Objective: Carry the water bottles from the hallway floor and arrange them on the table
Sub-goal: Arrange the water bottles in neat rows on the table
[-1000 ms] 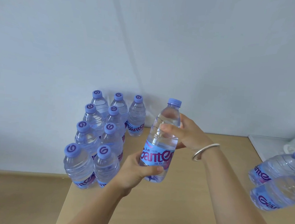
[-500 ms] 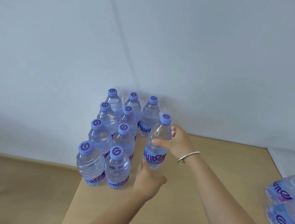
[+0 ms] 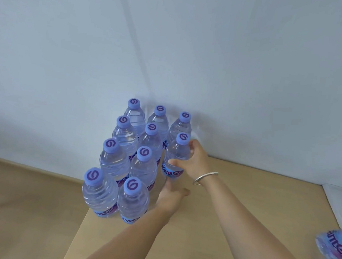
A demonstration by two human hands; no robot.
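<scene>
Right hand (image 3: 196, 162) grips water-filled bottle (image 3: 175, 152), upright on table (image 3: 209, 224)

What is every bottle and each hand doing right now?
Held bottle: upright, beside the group, gripped by the right hand.
Standing bottles: nine, upright, capped, clustered on the table.
Edge bottles: two, lying down.
Right hand: gripping.
Left hand: at the bottle's base; grip hidden.
</scene>
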